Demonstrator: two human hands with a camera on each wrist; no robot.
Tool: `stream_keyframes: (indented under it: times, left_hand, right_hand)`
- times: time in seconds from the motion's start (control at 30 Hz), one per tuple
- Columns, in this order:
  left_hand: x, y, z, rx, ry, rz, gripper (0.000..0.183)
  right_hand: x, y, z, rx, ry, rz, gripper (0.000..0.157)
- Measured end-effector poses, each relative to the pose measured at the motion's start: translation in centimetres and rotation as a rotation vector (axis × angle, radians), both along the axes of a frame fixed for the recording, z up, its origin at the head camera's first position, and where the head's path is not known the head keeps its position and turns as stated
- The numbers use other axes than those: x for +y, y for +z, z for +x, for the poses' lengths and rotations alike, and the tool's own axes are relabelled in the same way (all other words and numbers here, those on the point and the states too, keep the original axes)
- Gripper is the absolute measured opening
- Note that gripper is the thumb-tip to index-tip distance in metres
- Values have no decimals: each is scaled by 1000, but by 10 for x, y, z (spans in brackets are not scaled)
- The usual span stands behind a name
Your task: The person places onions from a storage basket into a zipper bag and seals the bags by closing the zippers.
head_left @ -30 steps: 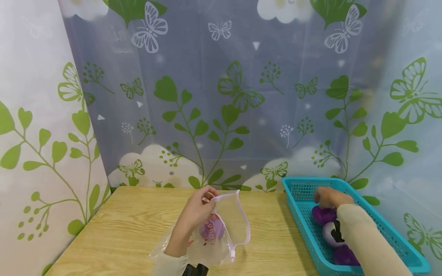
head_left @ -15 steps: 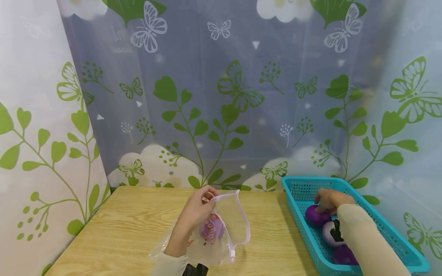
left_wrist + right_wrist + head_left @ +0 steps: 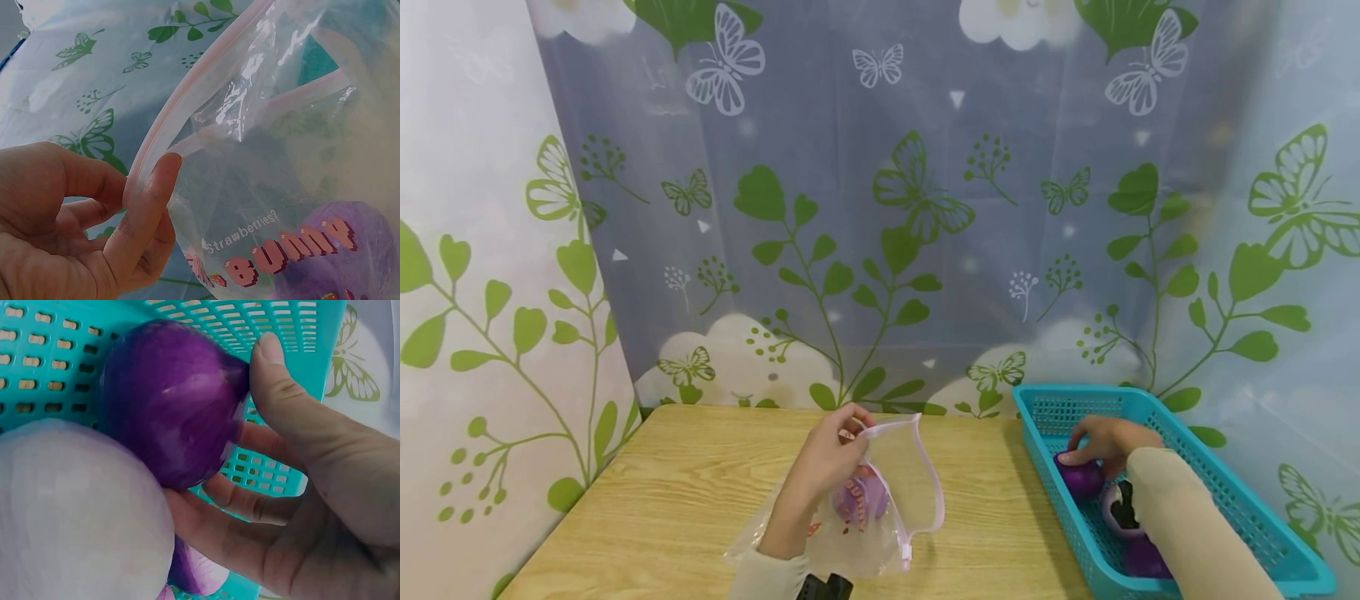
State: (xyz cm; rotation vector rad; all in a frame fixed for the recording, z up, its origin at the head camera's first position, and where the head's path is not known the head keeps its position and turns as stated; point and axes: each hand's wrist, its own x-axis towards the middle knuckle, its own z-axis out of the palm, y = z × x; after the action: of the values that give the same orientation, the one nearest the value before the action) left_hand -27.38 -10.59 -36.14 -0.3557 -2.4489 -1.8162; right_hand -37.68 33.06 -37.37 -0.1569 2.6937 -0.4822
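My left hand (image 3: 827, 458) pinches the pink zip edge of a clear zip bag (image 3: 917, 479) near its opening. In the left wrist view the bag carries printed "BUNNY" lettering (image 3: 294, 253), and a round purple thing (image 3: 369, 244) shows through the plastic. Inside a turquoise basket (image 3: 1067, 390) my right hand (image 3: 1108, 442) grips a purple onion (image 3: 172, 406). The thumb lies at its pointed tip while the fingers reach along its side and underneath. Right against that onion sits a pale, whitish-purple onion (image 3: 75, 512). Another purple onion (image 3: 1144, 558) lies nearer, partly covered by the sleeve.
The basket stands at the right end of a wooden table (image 3: 992, 500), its perforated walls rising around the onions. Bare wood lies between bag and basket. Behind and at both sides hangs a cloth (image 3: 850, 275) printed with leaves and butterflies.
In the basket my right hand has shifted the purple onion leftward and slightly nearer, and its thumb now lies over it. The left hand and the bag stay where they were.
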Motion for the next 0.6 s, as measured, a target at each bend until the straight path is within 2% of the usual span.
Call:
stream_keyframes:
  times: [0.17, 0.33, 0.6]
  left_hand:
    - [0, 0, 0, -1, 4, 1, 15]
    - [1, 1, 1, 2, 7, -5, 15]
    - [1, 0, 0, 1, 4, -6, 15]
  right_hand:
    - [-3, -1, -1, 9, 35, -1, 48]
    - [-4, 1, -1, 4, 37, -1, 40]
    - [-3, 2, 1, -28, 26, -70, 46]
